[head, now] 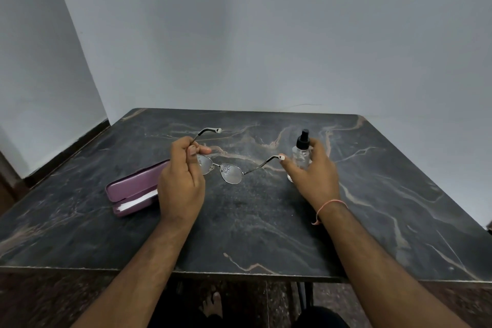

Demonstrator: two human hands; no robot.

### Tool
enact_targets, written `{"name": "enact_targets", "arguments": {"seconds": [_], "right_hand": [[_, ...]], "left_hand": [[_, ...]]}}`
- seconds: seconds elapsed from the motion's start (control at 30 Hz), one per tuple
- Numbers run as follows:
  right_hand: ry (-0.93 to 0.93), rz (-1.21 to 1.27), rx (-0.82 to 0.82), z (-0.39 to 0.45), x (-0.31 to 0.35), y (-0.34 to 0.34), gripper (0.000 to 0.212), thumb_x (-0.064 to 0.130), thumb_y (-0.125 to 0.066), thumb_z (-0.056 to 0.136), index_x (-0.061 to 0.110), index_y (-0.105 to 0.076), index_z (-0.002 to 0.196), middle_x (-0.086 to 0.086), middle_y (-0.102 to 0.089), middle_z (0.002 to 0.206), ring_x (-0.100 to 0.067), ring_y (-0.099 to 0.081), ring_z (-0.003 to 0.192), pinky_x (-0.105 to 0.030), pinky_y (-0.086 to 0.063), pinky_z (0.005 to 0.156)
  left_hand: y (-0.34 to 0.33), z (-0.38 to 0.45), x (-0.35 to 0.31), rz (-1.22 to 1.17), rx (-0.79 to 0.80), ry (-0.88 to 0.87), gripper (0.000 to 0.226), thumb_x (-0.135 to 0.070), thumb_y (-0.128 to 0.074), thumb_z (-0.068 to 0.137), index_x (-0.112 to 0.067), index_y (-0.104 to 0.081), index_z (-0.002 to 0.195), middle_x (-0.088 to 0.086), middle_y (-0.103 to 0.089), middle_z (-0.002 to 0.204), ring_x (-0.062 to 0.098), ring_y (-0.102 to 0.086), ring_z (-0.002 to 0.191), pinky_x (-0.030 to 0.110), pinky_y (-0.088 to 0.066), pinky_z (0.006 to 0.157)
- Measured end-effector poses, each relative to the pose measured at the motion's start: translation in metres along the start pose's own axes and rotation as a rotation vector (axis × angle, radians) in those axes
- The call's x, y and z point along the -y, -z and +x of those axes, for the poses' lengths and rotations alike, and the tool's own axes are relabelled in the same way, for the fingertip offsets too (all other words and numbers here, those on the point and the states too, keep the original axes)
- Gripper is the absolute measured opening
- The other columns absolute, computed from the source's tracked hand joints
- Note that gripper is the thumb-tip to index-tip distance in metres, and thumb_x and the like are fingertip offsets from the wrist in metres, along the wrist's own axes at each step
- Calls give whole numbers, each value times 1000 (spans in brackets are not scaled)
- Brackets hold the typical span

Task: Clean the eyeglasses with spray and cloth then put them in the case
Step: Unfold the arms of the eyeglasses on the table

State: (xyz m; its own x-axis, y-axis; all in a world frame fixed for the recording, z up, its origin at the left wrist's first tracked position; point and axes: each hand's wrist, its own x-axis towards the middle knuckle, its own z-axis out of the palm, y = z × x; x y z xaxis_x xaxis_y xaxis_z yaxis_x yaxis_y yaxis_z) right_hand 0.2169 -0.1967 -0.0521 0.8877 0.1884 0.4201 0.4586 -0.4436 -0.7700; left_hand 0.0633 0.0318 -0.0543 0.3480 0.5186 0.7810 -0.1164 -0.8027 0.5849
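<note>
Thin metal eyeglasses (231, 172) hang above the dark marble table (253, 221), temples unfolded, with droplets on the right lens. My left hand (182, 181) pinches them at the left hinge and hides the left lens. A small clear spray bottle (300, 157) with a black nozzle stands upright on the table at the right; my right hand (315, 176) wraps it, thumb in front and fingers behind. A purple glasses case (130, 186) lies left of my left hand, slightly ajar, with a white cloth (138, 200) showing in the gap.
The table meets a grey wall at the back and stands near another wall on the left. Its near edge (239, 273) runs across the lower view, with my legs and a bare foot below it. A thin pink string circles my right wrist.
</note>
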Motion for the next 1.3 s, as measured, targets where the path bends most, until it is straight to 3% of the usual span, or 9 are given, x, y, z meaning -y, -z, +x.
{"name": "enact_targets", "arguments": {"seconds": [0.13,0.23,0.4,0.6,0.8,0.93,1.03,1.13,1.3], "right_hand": [[94,-2,-88,-10,6,11,81,67,-76,91,29,-42,153,8,-55,153,-15,-52,141,-31,-41,110],[227,110,-299,-23,17,18,28,55,-68,100,33,-59,115,16,-63,102,-6,-62,91,-22,-48,78],[-91,409,274,-37,39,16,76,71,-46,107,18,-66,58,-2,-57,47,-15,-51,36,-22,-36,40],[-356,556,589,-28,38,20,67,78,-63,92,18,-80,70,-7,-58,51,-20,-56,35,-19,-30,37],[-318,586,702,-26,38,25,49,63,-76,83,16,-85,79,-5,-63,55,-18,-59,38,-20,-36,38],[-319,612,699,-25,37,26,37,51,-76,85,15,-84,76,-6,-63,56,-17,-58,37,-21,-35,37],[-340,650,636,-23,33,25,32,47,-78,82,16,-83,75,-6,-62,56,-18,-55,36,-20,-32,36],[-358,673,602,-22,32,25,28,42,-79,81,16,-83,74,-6,-62,56,-18,-55,36,-18,-29,36],[-370,615,549,-21,26,25,26,27,-77,96,14,-85,76,-6,-62,56,-17,-56,36,-17,-29,35]], "left_hand": [[0,0,1,1,8,4,27,-41,-31,119,-24,-51,125,-21,-73,109,-4,-59,61,11,-36,48],[1,0,0,17,8,4,27,-43,-31,119,-25,-50,125,-21,-73,108,3,-57,58,14,-35,47],[3,-1,-5,6,-2,-17,32,-47,-30,118,-24,-51,125,-24,-72,109,-8,-60,64,8,-39,51],[3,-4,-10,3,-9,-72,28,-44,-33,119,-25,-52,126,-33,-69,116,-2,-55,57,12,-33,49],[5,-7,-9,3,20,-54,37,-54,-29,117,-28,-53,128,-18,-47,68,3,-41,51,27,-29,50],[5,-8,-7,-44,103,-59,32,-47,-34,118,-30,-54,136,-18,-75,111,-6,-55,60,12,-35,56],[8,-8,-7,-45,160,-72,38,-43,-36,118,-28,-56,147,-26,-69,130,-3,-60,69,5,-40,62],[14,-4,-9,-10,202,-103,43,-53,-32,116,-26,-62,132,-12,-63,146,-10,-63,110,2,-44,84],[26,0,-8,119,323,-163,22,-27,-45,113,-29,-62,127,-15,-52,155,-16,-56,117,20,-54,84]]}}
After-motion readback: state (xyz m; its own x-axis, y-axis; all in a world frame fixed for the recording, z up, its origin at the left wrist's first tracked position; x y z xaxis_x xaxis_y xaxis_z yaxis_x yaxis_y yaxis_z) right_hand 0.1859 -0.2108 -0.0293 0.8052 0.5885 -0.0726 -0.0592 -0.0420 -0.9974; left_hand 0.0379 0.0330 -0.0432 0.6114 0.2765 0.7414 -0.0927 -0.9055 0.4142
